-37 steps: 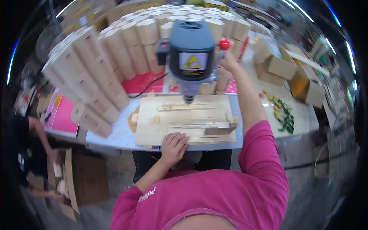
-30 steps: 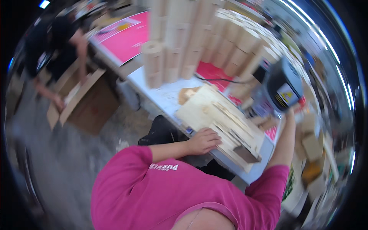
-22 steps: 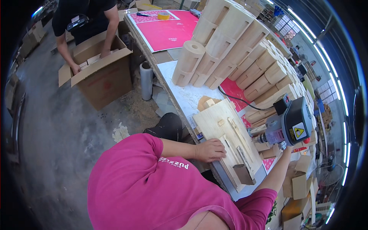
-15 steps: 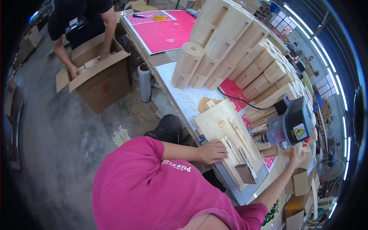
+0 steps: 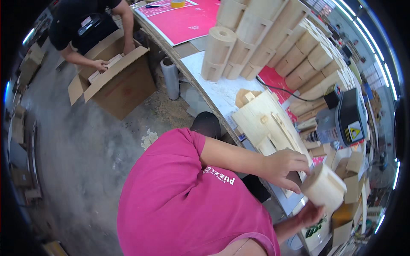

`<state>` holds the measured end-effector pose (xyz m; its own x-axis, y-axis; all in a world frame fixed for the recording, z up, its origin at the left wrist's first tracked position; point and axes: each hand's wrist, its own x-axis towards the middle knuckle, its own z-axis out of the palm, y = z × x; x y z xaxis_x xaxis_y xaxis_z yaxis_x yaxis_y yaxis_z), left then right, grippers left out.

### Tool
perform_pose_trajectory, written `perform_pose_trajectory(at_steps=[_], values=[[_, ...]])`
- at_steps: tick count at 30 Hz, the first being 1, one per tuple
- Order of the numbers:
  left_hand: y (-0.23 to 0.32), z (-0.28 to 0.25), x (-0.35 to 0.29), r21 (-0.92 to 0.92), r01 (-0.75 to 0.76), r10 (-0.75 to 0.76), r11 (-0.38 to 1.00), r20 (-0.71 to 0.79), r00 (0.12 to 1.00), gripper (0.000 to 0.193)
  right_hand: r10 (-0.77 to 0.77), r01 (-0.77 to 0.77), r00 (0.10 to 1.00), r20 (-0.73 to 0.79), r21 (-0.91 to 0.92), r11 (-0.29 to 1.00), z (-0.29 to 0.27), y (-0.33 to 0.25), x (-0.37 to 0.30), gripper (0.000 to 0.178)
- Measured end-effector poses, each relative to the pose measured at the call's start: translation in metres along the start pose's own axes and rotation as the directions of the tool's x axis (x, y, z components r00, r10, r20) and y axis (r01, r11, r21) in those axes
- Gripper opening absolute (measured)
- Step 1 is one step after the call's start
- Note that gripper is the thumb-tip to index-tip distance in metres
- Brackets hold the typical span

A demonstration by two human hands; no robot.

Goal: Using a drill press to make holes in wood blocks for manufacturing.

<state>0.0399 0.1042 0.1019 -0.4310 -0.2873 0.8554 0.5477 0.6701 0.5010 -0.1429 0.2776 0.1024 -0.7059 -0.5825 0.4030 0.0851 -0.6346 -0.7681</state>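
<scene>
A pale wooden cylinder [image 5: 323,185] with a raised strip along its side is tilted at the right end of the bench, slightly blurred. My right hand [image 5: 311,214] grips it from below. Just left of it, my left hand [image 5: 285,167] has its fingers and thumb spread toward the cylinder; whether they touch it I cannot tell. Under my left forearm and hand lies a wooden jig board [image 5: 267,117] with strips fixed to it, partly hidden. A drill-like machine [image 5: 341,121] with a dark housing and yellow warning label stands beyond the jig.
Stacked wooden cylinders [image 5: 220,47] fill the far side of the bench, and a black cable [image 5: 279,94] runs to the machine. Pink printed sheets [image 5: 183,23] lie at the far left end. Another person's hands are in a cardboard box [image 5: 124,94], beside a film roll [image 5: 170,79].
My left hand has left the jig and moved right to the cylinder. My right hand has come back from beside the machine, now with the cylinder. The view has shifted.
</scene>
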Motion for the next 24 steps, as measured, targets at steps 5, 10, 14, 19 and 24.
perform_pose_trajectory(at_steps=[5,10,14,19,24], values=[[0.012,-0.003,0.006,-0.181,0.439,-0.453,0.88,-0.044,0.89,0.039,0.0,-0.003,0.997,-0.072,-0.033,0.999,0.06,0.045,-0.016,0.077],[0.006,-0.053,0.0,-0.224,0.666,-0.701,0.712,-0.166,0.694,0.024,0.138,-0.044,0.972,0.191,-0.427,0.903,0.08,0.041,-0.004,0.065],[-0.002,-0.103,-0.012,-0.452,0.712,-0.843,0.537,-0.256,0.473,0.026,-0.014,0.359,0.932,0.361,-0.923,0.136,0.042,0.026,0.025,0.059],[-0.019,-0.104,-0.023,-0.403,0.825,-0.918,0.396,-0.153,0.365,0.027,0.3,0.117,0.93,0.213,-0.945,0.306,-0.009,0.055,0.031,0.032],[-0.033,-0.093,-0.031,-0.326,0.912,-0.968,0.248,-0.108,0.225,0.035,0.364,-0.03,0.916,0.171,-0.874,0.485,-0.015,0.058,0.028,0.026]])
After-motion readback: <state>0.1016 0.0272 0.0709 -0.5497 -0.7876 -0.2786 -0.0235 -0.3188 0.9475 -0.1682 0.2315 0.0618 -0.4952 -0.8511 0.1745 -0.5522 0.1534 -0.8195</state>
